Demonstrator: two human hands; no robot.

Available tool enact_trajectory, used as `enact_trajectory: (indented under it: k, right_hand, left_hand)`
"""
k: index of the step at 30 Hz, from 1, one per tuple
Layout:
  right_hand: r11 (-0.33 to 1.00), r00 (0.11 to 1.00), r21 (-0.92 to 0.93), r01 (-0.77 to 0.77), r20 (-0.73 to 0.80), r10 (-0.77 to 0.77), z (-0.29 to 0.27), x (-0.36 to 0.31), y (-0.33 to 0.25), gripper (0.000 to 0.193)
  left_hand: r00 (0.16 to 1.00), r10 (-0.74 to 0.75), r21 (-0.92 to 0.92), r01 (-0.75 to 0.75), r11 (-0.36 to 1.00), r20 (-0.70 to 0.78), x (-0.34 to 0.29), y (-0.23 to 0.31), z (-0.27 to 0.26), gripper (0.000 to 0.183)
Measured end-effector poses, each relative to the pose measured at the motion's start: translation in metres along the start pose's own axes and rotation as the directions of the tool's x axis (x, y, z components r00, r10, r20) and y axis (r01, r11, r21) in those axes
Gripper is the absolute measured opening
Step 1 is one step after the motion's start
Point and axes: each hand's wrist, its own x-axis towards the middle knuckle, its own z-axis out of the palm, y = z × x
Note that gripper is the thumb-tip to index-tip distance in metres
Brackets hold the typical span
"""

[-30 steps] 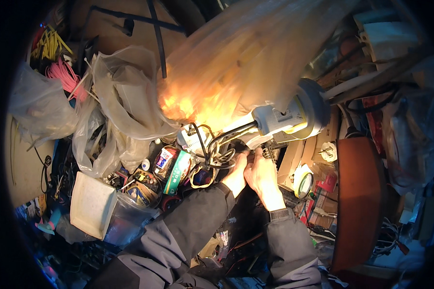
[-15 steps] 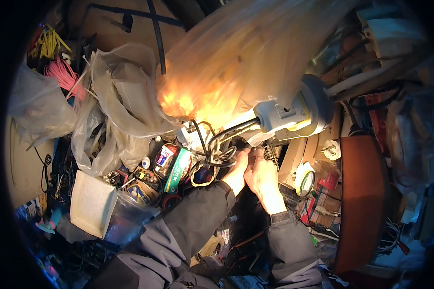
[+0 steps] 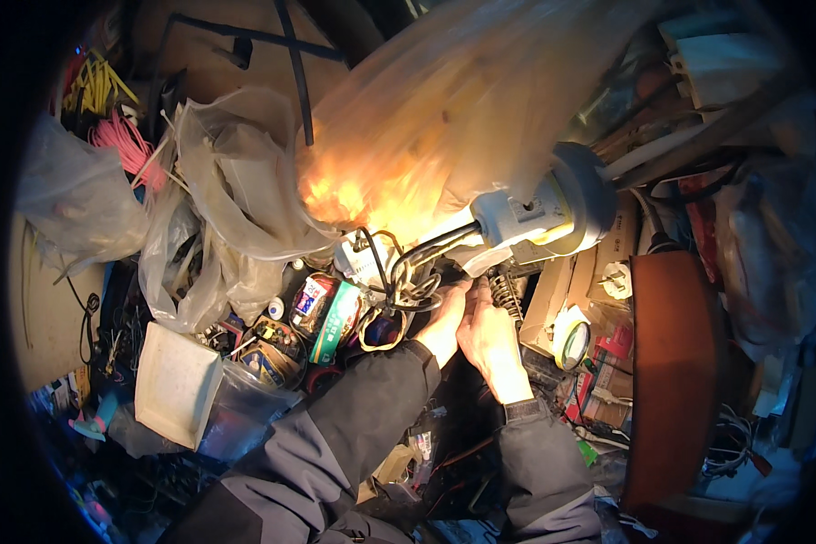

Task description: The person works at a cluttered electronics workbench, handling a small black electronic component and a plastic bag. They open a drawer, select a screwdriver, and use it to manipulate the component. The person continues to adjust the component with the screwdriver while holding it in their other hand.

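Close together in the middle, my left hand (image 3: pixel 444 325) and my right hand (image 3: pixel 491 344) meet at the fingers. Both look closed, fingers bent inward. Whatever is between them is too small or hidden to make out. Just above them hangs a grey work lamp (image 3: pixel 526 216), lit, with its light falling on the hands. Looped black and grey cables (image 3: pixel 414 288) lie against the left hand's upper side. Beside the right hand's fingertips is a dark metal coil spring (image 3: pixel 505 296).
A large clear plastic bag (image 3: pixel 444 118) glows behind the lamp. To the left are another plastic bag (image 3: pixel 245 181), a white tray (image 3: pixel 178 385) and a green box (image 3: pixel 335 322). Rightward stand open cardboard (image 3: pixel 548 304), a tape roll (image 3: pixel 571 340) and a long brown panel (image 3: pixel 671 372).
The right hand's fingers have shifted slightly upward and left, showing more of the spring. Both hands stay together. The lamp and right-side things sit slightly further left in the picture.
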Motion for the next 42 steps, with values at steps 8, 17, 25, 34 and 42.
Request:
enact_trajectory:
  k: [8,17,25,34,42]
  right_hand:
    - [0.945,0.998,-0.321,0.059,0.028,-0.053,0.001,0.021,-0.008,0.065]
    - [0.78,0.982,-0.597,0.187,0.125,-0.141,0.014,0.045,0.002,0.052]
    - [0.839,0.969,-0.517,0.171,-0.065,-0.238,0.024,0.016,-0.014,0.028]
    - [0.947,0.935,-0.044,0.318,-0.151,-0.321,-0.042,-0.098,-0.054,0.023]
    - [0.987,0.984,0.134,0.088,-0.165,-0.066,-0.063,-0.158,-0.031,0.023]
  left_hand:
    - [0.993,0.039,-0.107,-0.028,0.994,0.107,0.0,0.002,-0.007,0.024]
    - [0.955,0.156,0.023,-0.167,0.986,0.253,0.032,-0.022,-0.036,0.036]
    - [0.918,0.213,0.327,-0.325,0.888,0.335,0.046,-0.032,-0.049,0.037]
    - [0.981,0.109,-0.096,-0.094,0.991,0.162,0.032,-0.026,-0.023,0.048]
    - [0.963,0.221,-0.019,-0.221,0.975,0.155,0.039,-0.039,-0.026,0.045]
